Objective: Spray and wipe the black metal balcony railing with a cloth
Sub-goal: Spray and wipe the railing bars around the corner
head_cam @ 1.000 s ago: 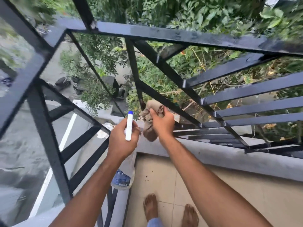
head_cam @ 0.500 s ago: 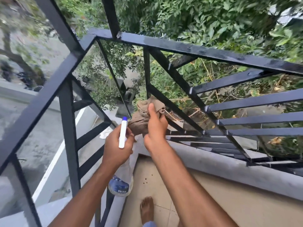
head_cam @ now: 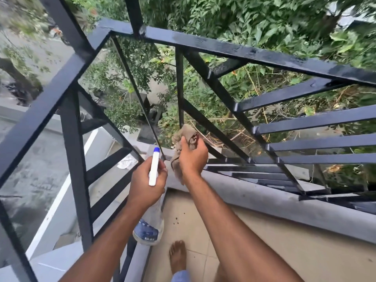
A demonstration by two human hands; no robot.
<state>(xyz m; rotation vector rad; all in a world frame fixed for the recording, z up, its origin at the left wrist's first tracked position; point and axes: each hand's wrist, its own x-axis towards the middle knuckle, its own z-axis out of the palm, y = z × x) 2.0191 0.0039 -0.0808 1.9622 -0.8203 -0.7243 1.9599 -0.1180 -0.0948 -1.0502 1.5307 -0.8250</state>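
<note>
Rising off the ledge [head_cam: 264, 198], the right hand [head_cam: 192, 157] gripped the brown cloth [head_cam: 184, 137] against the railing [head_cam: 244, 51], low at its corner bars. The left hand [head_cam: 146, 180] clutched the spray bottle [head_cam: 153, 167]. A loosened grip there could drop the cloth outside.

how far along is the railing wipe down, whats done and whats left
Done, it seems: the top rail shines wet, so likely sprayed or wiped. In hand: the right hand holds the cloth against a thin upright bar near its foot; the left hand holds the bottle. Left: probably the slats and the left rail; I cannot tell if they are clean.
</note>
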